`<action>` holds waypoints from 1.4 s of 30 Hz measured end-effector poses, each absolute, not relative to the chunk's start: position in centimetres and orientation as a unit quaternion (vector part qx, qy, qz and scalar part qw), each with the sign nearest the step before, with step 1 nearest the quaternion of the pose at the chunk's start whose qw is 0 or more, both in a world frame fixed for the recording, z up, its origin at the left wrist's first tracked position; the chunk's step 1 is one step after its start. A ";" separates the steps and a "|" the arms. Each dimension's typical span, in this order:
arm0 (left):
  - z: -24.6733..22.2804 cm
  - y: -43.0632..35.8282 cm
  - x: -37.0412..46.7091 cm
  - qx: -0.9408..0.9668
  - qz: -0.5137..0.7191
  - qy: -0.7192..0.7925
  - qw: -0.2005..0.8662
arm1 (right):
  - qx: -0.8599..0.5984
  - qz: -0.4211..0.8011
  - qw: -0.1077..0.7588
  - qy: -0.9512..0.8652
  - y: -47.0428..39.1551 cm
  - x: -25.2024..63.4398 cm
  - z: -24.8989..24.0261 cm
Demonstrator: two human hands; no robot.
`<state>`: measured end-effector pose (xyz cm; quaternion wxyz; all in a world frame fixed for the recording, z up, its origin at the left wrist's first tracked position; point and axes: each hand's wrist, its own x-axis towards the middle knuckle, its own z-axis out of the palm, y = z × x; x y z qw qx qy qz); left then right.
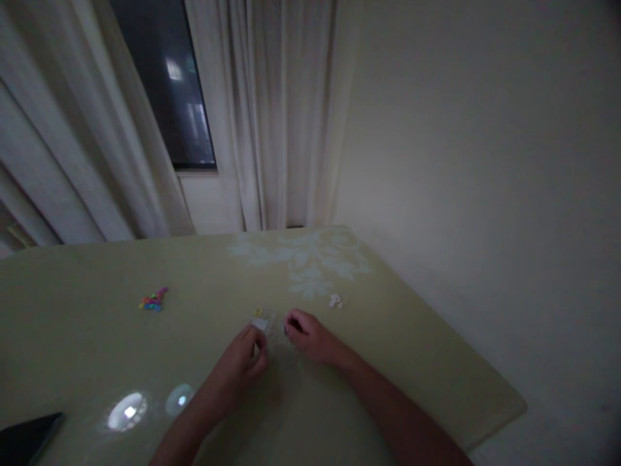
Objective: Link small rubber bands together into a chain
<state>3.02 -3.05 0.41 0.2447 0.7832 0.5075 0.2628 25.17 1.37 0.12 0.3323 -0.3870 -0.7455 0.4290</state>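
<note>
My left hand point(246, 355) is closed, its thumb and fingers pressed together at the near edge of what looks like a clear plastic bag point(272, 331). A small white slip point(260, 323) shows just beyond those fingers, and past it lies a small yellow piece point(259, 311). On the other side of the clear plastic, my right hand point(310, 335) pinches something small at its fingertips. That item is too small and dim to name. A few small white pieces point(335, 300) lie on the table beyond my right hand.
A little heap of multicoloured small pieces point(154, 300) lies on the pale green table point(97, 343) to the left. At the lower left corner is a dark flat object point(30, 435). Curtains point(272, 116) hang behind the table, and a wall point(475, 194) borders its right side.
</note>
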 end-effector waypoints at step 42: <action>-0.1 -2.5 3.9 0.655 0.504 0.434 0.360 | -0.363 0.604 0.436 -0.560 1.1 23.5 0.4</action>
